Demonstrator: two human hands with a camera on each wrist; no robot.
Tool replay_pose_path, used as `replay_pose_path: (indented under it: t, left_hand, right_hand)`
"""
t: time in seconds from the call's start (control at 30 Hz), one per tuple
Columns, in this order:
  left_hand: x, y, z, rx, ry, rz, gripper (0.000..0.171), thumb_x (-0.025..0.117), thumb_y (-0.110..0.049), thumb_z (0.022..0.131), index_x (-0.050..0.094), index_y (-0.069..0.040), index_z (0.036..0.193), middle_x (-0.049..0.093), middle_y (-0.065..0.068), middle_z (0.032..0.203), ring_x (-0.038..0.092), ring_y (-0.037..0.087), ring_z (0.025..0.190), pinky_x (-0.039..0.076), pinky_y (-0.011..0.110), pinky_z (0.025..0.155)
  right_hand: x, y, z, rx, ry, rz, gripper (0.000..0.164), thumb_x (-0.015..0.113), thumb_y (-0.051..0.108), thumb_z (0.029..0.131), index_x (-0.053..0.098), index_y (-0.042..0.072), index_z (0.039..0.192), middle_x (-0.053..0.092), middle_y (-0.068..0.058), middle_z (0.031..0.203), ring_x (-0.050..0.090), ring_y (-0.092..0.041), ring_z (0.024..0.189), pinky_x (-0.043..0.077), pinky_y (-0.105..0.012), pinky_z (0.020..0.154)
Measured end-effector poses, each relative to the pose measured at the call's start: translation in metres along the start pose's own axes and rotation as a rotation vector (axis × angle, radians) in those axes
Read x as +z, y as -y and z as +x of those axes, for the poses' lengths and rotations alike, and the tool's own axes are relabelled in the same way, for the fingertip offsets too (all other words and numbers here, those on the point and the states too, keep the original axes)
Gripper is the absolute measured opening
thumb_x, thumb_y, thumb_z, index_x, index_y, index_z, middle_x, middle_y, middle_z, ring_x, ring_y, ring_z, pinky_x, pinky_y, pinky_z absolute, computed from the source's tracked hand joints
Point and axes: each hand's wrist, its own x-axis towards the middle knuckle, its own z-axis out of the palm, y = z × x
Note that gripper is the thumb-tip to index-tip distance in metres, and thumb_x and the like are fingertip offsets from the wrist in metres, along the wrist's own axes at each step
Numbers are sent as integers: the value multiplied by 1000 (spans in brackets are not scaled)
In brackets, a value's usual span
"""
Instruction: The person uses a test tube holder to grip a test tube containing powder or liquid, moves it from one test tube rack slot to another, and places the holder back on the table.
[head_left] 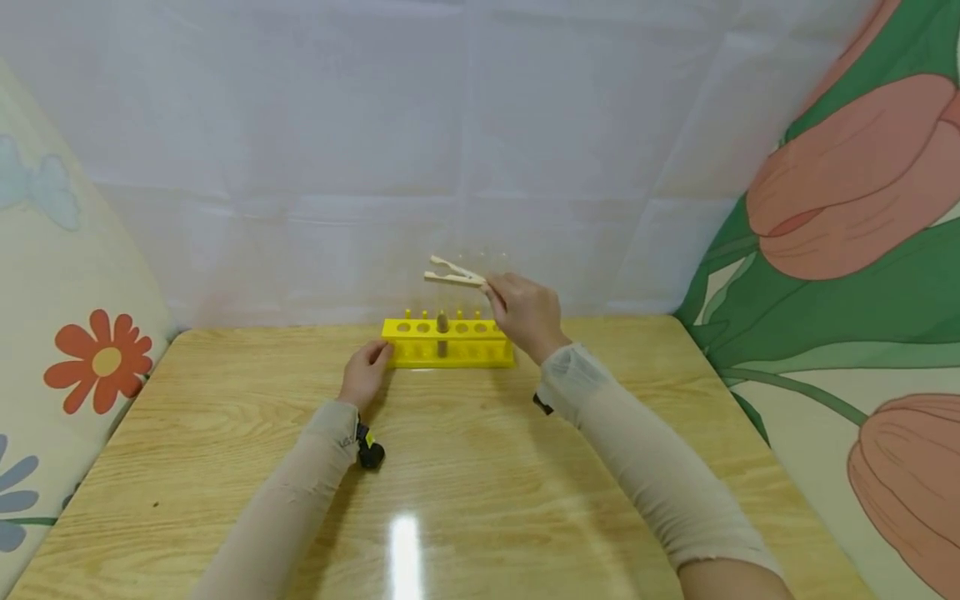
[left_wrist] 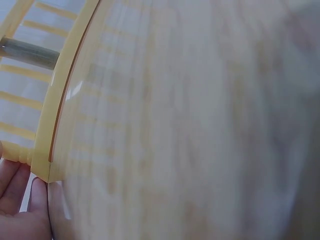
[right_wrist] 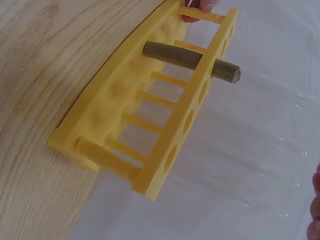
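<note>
A yellow test tube rack (head_left: 450,362) stands near the table's back edge. One hole holds an upright greenish-brown cylindrical stick (right_wrist: 227,71), its rough end protruding above the top plate. My left hand (head_left: 365,371) grips the rack's left end, fingers around the end post (left_wrist: 17,153) in the left wrist view. Above the rack's right part, my right hand (head_left: 531,312) holds a wooden test tube clamp (head_left: 457,277) by its handle. The clamp's jaws point left, with nothing between them. Only fingertips (right_wrist: 315,210) of this hand show in the right wrist view.
Clear tubes (right_wrist: 280,182), faint against the white backdrop (head_left: 337,125), extend from the pegs along the rack's back. The rack rests on a wood-grain table (head_left: 465,467). Flower-patterned cloths hang at the left (head_left: 45,275) and right (head_left: 825,350).
</note>
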Motion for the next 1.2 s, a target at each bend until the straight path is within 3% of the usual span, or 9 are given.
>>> replay_pose_path:
  t: [0.33, 0.63, 1.2]
  left_hand:
    - [-2, -3, -3, -7, 15, 4, 46, 45, -28, 110, 52, 4, 143, 51, 24, 147, 44, 38, 139, 34, 50, 116]
    - [-1, 1, 2, -9, 11, -13, 47, 47, -29, 110, 53, 3, 143, 52, 23, 146, 45, 37, 138, 35, 50, 115]
    - [-1, 0, -1, -4, -4, -10, 45, 47, -28, 109, 55, 4, 140, 54, 23, 144, 47, 37, 137, 36, 50, 115]
  right_hand:
    - [2, 0, 1, 3, 7, 1, 18, 63, 20, 103, 74, 6, 103, 65, -6, 72, 46, -16, 46, 36, -28, 39]
    - [2, -1, 1, 14, 17, 10, 18, 62, 20, 103, 72, 6, 98, 65, -6, 71, 44, -16, 46, 34, -28, 39]
    - [12, 0, -9, 77, 94, 30, 19, 61, 21, 104, 73, 8, 97, 69, -5, 78, 42, -14, 47, 32, -26, 41]
